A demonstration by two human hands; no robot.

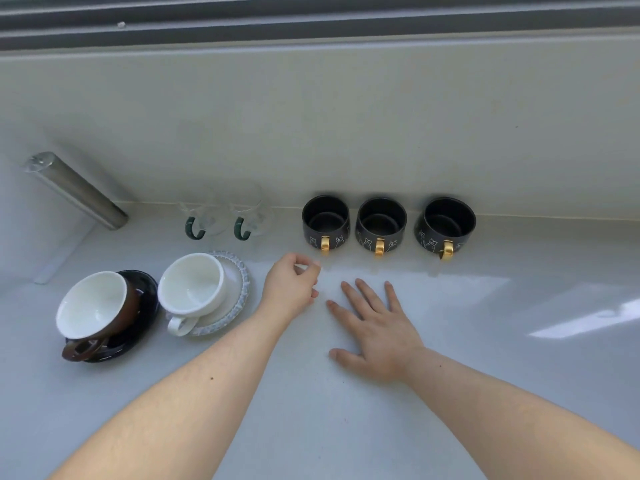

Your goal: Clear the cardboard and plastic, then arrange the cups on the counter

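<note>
Three black mugs with gold handles stand in a row against the back wall: the left black mug point(325, 220), the middle one point(380, 223) and the right one point(446, 225). Left of them stand two clear glass cups with green handles point(207, 220) point(254, 216). A white cup point(192, 289) sits on a clear glass saucer point(239, 296). A brown cup with a white inside point(95, 306) rests tilted on a black saucer point(145, 289). My left hand point(291, 289) hovers loosely curled just below the left black mug, holding nothing. My right hand point(374, 330) lies flat on the counter, fingers spread.
The pale grey counter point(485, 341) runs to a beige back wall with a window frame above. A steel cylinder with a clear cap point(76, 190) stands at the far left near the wall. No cardboard or plastic wrap is in view.
</note>
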